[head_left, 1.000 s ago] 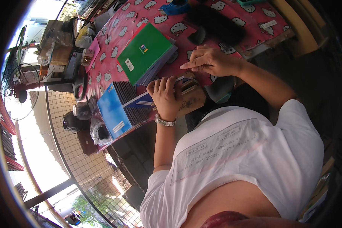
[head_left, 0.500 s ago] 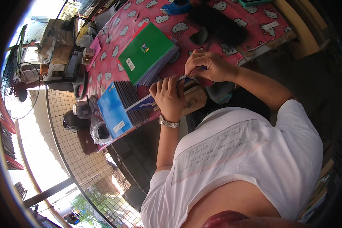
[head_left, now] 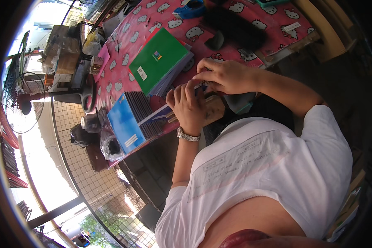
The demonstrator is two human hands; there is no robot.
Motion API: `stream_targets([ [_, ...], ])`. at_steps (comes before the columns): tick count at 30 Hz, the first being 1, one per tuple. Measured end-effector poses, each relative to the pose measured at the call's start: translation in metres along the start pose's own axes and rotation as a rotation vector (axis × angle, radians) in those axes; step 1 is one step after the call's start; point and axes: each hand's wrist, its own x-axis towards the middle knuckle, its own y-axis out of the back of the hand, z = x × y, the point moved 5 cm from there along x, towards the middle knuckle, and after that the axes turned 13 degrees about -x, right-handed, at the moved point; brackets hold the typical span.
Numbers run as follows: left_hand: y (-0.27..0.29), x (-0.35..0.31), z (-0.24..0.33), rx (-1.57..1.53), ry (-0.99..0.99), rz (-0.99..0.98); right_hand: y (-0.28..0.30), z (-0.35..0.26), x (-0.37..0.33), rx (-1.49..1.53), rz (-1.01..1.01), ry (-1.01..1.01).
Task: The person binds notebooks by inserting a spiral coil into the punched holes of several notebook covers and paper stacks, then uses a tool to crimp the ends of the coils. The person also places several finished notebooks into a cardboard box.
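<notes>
A thin notebook point(head_left: 156, 114), seen nearly edge-on with a white edge and a blue-purple side, lies under my left hand point(head_left: 187, 106). That hand is closed over its edge, fingers wrapped round the top. Close beside it, my right hand point(head_left: 223, 76) is bent over the notebook's other end, fingers curled down. What its fingertips hold is hidden, though a small dark strip shows below them. Under both hands sits a worn wooden block point(head_left: 215, 109). Left of my left hand lies a stack of blue-covered spiral notebooks point(head_left: 126, 120). Beyond it are green-covered spiral notebooks point(head_left: 159, 58).
The table has a pink patterned cover point(head_left: 124, 56). At its far side are a blue tape dispenser point(head_left: 192, 9) and a black object point(head_left: 235, 31). A black fan point(head_left: 27, 105) stands at the left, near cardboard boxes point(head_left: 64, 49). Plastic bags point(head_left: 109, 144) hang by the left edge.
My right hand has shifted slightly left and down, its fingers more spread over the notebook's end. My left hand has moved a little right and down, still on the notebook.
</notes>
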Motion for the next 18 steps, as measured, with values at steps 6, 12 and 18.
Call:
stream_targets([
  [6, -0.003, 0.0, 0.005, 0.016, 0.01, -0.062, -0.004, 0.008, 0.002, 0.062, -0.285, -0.261],
  [12, 0.001, -0.005, 0.001, -0.06, 0.004, -0.061, -0.012, 0.023, 0.014, 0.686, -0.657, -0.371],
  [18, 0.0, -0.009, -0.004, -0.058, -0.067, -0.075, -0.094, 0.16, 0.015, -0.575, -0.42, -0.607],
])
